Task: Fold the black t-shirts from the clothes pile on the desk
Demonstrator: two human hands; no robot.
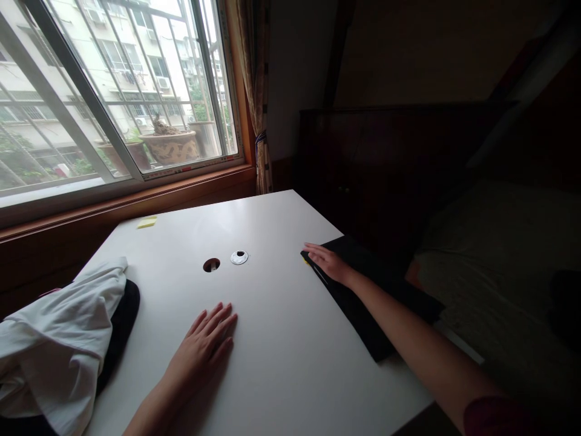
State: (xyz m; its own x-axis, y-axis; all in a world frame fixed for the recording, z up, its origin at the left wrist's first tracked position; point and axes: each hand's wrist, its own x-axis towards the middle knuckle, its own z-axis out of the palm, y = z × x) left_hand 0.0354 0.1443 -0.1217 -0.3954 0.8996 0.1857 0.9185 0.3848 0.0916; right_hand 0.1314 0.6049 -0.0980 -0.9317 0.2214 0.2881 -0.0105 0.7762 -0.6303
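Note:
My left hand [204, 339] lies palm down on the white tabletop [272, 351], fingers stretched out and holding nothing. On the right, my right hand [329, 261] rests flat on the far left corner of a black, flat folded piece that looks like cloth [363, 309]. Its fingers are extended, and their tips reach that corner. A small yellow mark and a thin pale line show at the black piece's edge beside this hand. My right forearm covers part of the black piece, which reaches past the table's right edge.
Left on the table is a crumpled white cloth [68, 339] over something black [129, 303]. Further back are a round hole [211, 265], a loose round grommet cover [239, 258] and a yellow paper slip [147, 222]. A window [136, 91] and curtain [258, 91] stand behind.

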